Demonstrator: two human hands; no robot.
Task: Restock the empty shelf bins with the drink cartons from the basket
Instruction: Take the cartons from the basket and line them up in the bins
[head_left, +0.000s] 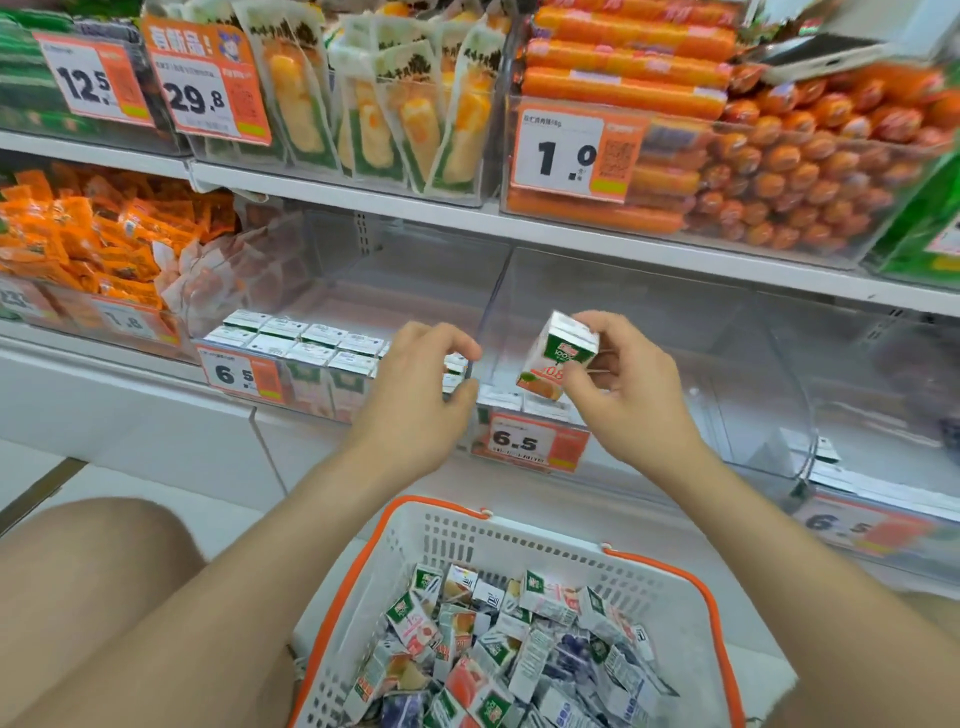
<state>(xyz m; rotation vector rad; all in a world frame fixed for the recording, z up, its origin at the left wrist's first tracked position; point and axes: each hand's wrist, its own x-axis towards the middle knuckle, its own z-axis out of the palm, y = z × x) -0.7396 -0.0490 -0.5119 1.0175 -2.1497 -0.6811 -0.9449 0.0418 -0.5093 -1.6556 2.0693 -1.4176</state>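
Right hand (634, 384): up at the shelf front, thumb and fingertips curled round one drink carton (558, 358), a firm pinch.
Drink carton: one, green and white with an orange base, tilted with its top leaning right, in the air over the front of the middle bin (675, 332), just right of the divider.
Left hand (415, 379): fingers and thumb curled at the right end of the left bin (363, 270), right against the cartons there; whether it actually has hold of one, I cannot tell.
Shelved cartons (311, 348): upright in the left bin, two rows, eight tops in clear sight, four to a row, and more hidden behind the left hand.
Middle bin stock (501, 401): two carton tops show at the front, directly beneath the held one.
Price tags (530, 441): three reading 6.5, one on the front of each bin along this shelf.
Basket (519, 545): one, white with orange rim and handles, low between the two forearms.
Loose cartons (498, 649): heaped every which way in the basket, green, red and purple prints, too jumbled to count.
Shelf above: orange sausages (779, 176) packed in a clear box, a 1.0 tag on it.
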